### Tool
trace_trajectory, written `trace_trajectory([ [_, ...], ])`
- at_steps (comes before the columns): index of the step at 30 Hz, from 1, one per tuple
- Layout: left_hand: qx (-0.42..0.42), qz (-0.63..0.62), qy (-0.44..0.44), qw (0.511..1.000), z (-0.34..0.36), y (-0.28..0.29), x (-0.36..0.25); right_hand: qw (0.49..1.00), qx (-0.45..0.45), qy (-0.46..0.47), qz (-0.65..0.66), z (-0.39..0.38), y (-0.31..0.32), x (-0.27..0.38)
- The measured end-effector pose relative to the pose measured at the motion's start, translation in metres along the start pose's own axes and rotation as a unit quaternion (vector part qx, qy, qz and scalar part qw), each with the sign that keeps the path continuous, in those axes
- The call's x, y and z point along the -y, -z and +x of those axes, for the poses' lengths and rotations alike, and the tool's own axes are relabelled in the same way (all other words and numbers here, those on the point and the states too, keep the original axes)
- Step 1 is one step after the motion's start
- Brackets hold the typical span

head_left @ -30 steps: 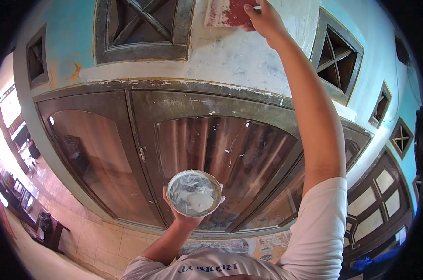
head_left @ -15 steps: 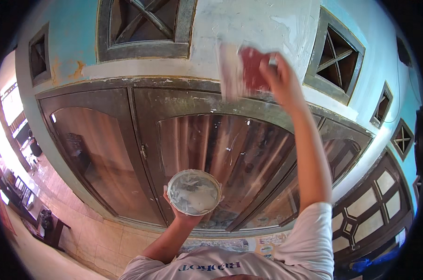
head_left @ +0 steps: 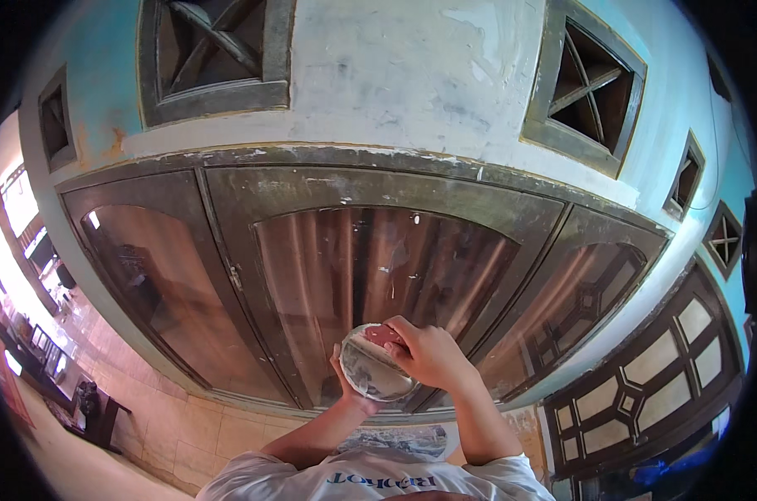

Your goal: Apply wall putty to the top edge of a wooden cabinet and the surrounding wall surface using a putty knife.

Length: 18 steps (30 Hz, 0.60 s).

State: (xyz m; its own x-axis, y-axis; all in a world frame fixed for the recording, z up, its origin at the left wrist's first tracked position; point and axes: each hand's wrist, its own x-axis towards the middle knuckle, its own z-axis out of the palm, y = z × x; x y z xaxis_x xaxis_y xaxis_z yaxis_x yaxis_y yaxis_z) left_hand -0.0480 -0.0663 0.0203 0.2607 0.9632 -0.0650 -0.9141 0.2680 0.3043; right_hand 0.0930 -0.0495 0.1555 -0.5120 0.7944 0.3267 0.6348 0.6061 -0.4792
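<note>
A round, shallow container [head_left: 393,383] with pale, wet putty inside rests in my left hand [head_left: 353,391], whose fingers curl round its left side and underside. My right hand [head_left: 434,354] grips a red putty scraper [head_left: 382,336] by its upper edge. The scraper is over the container, its blade down at the putty; exactly where the blade touches I cannot tell. Ahead and above is a wall [head_left: 387,79] coated in patchy white filler with grey smudges.
Below the wall runs a brown wooden frame [head_left: 328,159] with glass panels and curtains behind. Framed vents with crossed bars [head_left: 591,88] flank the white patch. A panelled door [head_left: 637,376] stands right; a dark low table [head_left: 103,417] sits on the tiled floor at left.
My right hand has come down from the wall with the scraper and is now over the container. The container appears slightly lower and further right in view.
</note>
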Motion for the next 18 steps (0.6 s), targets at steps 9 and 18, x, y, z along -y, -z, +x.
trace_trajectory([
  [9, 0.056, 0.003, -0.082, 0.995, 0.028, -0.001, 0.023, 0.997, -0.037, 0.028, 0.056, -0.007, 0.021, -0.038],
  [18, 0.109, -0.023, -0.112, 0.987, 0.044, -0.013, 0.047, 0.993, -0.055, 0.025, 0.102, -0.018, 0.037, -0.067],
])
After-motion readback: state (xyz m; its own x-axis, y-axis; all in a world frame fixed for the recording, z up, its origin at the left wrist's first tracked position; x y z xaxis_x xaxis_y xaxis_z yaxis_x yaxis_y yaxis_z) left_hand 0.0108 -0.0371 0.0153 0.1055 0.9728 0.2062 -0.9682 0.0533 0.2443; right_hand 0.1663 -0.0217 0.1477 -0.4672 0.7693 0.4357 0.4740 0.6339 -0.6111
